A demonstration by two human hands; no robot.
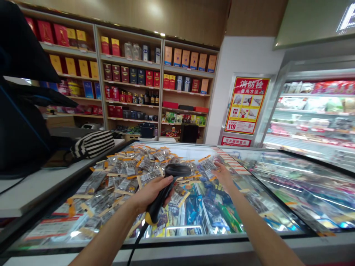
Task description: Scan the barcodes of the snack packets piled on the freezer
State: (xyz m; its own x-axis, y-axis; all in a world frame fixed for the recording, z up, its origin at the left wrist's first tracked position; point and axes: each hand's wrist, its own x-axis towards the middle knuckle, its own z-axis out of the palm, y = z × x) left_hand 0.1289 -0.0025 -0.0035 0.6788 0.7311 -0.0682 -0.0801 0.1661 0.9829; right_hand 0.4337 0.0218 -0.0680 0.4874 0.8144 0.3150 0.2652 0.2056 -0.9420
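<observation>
Left hand (148, 194) grips black-and-yellow handheld scanner (161, 196); right hand (222, 174) pinches clear, orange-ended plastic packet (207, 168) above glass-topped freezer (194, 150) — scanning apparently in hand. Next move likely calls for aim — scanner facing packet.

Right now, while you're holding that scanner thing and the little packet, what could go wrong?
The scanner in the left hand is right by a heap of loose packets, so it might read the wrong one or knock some aside. Its cord trails down below it and could snag. The small packet in the right hand seems held at one side only, so it might slip.
</observation>
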